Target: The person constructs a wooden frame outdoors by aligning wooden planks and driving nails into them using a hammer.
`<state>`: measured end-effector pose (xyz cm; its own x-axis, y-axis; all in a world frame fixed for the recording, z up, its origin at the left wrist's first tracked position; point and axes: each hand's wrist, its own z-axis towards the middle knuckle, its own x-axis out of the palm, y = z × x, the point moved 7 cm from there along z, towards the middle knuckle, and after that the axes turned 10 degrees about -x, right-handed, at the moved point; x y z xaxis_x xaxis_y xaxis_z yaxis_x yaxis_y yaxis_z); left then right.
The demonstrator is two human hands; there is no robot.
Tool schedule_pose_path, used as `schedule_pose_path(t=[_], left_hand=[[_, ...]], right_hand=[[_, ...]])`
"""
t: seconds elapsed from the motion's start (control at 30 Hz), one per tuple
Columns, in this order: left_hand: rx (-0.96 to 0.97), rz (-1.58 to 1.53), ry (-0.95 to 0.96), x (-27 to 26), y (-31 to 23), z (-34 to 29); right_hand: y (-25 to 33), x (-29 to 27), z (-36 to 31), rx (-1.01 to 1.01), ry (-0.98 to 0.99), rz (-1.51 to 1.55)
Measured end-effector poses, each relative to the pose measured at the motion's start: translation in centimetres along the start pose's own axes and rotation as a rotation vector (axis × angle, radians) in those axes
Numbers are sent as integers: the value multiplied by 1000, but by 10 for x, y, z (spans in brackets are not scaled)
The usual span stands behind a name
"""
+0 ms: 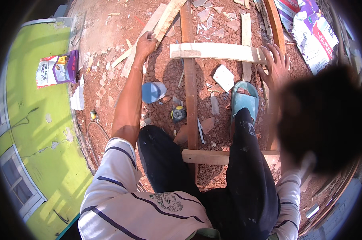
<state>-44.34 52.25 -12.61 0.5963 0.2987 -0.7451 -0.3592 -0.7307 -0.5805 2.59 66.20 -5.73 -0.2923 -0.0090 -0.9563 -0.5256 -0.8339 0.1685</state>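
A pale wooden slat (217, 51) lies crosswise over two long wooden rails, a brown left rail (190, 100) and a brown right rail (275, 24). My right hand (275, 64) is at the slat's right end, with the thumb below it and the fingers above. My left hand (146, 45) is curled closed over a light plank (165, 26) at the upper left; what its fingers hold, if anything, is hidden. Nearer to me, another crosspiece (207, 157) joins the left rail and passes behind my leg. A dark, blurred shape (325, 120) covers most of my right forearm.
Between my feet and the left wall lie a tape measure (178, 114) and a blue-and-white cup-like container (153, 92). A white tile piece (223, 78) and broken shards litter the red, stony soil. Printed bags (315, 36) lie upper right; a green wall (41, 120) stands left.
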Motion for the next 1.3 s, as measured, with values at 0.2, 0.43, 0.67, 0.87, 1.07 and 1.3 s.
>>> schedule_pose_path(t=[0.2,0.43,0.67,0.87,1.07,1.3], left_hand=[[303,366,-123,23,-23,58],[303,452,-92,8,-35,41],[363,647,-79,-111,77,-25],[354,716,143,-72,106,-71],[265,579,168,-34,121,-74],[408,491,244,-6,80,-81]], right_hand=[[91,5,20,-139,-13,238],[95,44,6,263,145,855],[178,159,-36,243,656,1274],[189,185,-30,377,705,1392],[205,175,-28,501,592,1575],[202,170,-24,507,652,1575]])
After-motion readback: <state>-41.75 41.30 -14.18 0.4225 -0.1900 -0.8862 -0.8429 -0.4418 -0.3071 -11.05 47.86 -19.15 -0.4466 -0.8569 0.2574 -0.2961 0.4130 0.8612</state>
